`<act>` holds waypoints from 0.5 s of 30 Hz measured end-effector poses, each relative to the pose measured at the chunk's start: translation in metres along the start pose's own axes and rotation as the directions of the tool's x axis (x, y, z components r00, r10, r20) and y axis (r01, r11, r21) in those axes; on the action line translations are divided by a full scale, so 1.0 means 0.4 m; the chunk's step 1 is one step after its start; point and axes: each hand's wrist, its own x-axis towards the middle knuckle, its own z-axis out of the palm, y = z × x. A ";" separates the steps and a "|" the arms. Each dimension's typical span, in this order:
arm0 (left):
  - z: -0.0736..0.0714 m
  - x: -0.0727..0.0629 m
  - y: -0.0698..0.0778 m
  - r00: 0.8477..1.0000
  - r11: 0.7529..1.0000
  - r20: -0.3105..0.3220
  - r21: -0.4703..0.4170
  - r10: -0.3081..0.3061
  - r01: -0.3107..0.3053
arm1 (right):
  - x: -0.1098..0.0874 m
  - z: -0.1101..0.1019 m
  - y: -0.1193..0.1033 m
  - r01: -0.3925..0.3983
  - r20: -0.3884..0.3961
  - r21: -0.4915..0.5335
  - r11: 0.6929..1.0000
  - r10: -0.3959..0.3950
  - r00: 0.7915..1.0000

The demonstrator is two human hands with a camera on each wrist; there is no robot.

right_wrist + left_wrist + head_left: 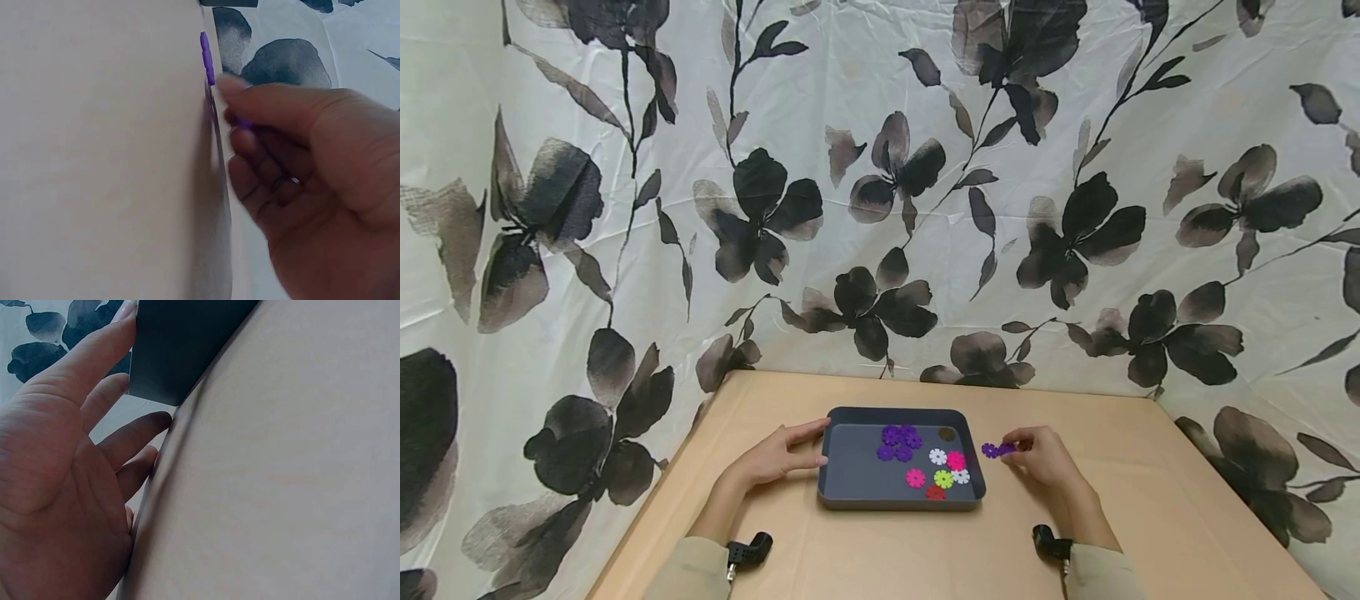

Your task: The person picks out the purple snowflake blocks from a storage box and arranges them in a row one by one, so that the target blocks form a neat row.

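A dark grey tray [861, 503] lies on the table, holding purple snowflake discs [891, 435] in a cluster of several. My left hand [772, 454] is at the tray's left side, thumb and fingertips against its wall. From the left wrist view, that hand [59, 456] has its fingers extended beside the tray's outer wall [169, 350]. Just right of the tray, my right hand [1043, 454] pinches purple discs [990, 451] that stick out leftward from the fingertips. The right wrist view shows one purple disc [207, 59] edge-on beyond the thumb; the fingers partly hide more purple.
White discs [937, 457], pink discs [915, 477], a yellow-green disc [943, 479], a red disc [935, 493] and a brown disc [947, 434] sit in the tray's right part. A floral cloth [865, 233] hangs behind the wooden table [880, 558].
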 end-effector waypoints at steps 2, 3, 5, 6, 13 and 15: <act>0.000 0.000 -0.001 1.000 1.000 0.001 0.000 -0.001 0.001 | 0.000 0.004 0.004 0.000 0.007 -0.018 1.000 0.000 1.000; 0.000 0.000 -0.001 1.000 1.000 0.000 0.003 -0.002 0.002 | 0.000 0.005 0.006 -0.002 0.007 -0.022 1.000 0.003 1.000; 0.000 0.000 0.000 1.000 1.000 -0.003 0.005 -0.005 0.005 | 0.001 0.006 0.008 0.003 0.007 -0.026 1.000 -0.003 1.000; 0.000 0.000 0.000 1.000 1.000 -0.005 0.009 -0.007 0.007 | 0.001 0.006 0.009 0.003 0.005 -0.033 0.999 -0.003 1.000; 0.000 0.000 -0.001 1.000 1.000 -0.012 0.013 -0.015 0.015 | 0.000 0.005 0.010 -0.006 0.000 -0.066 0.998 0.006 1.000; 0.000 0.000 -0.001 1.000 1.000 -0.012 0.011 -0.012 0.012 | 0.001 0.005 0.009 -0.002 0.000 -0.074 0.997 0.002 1.000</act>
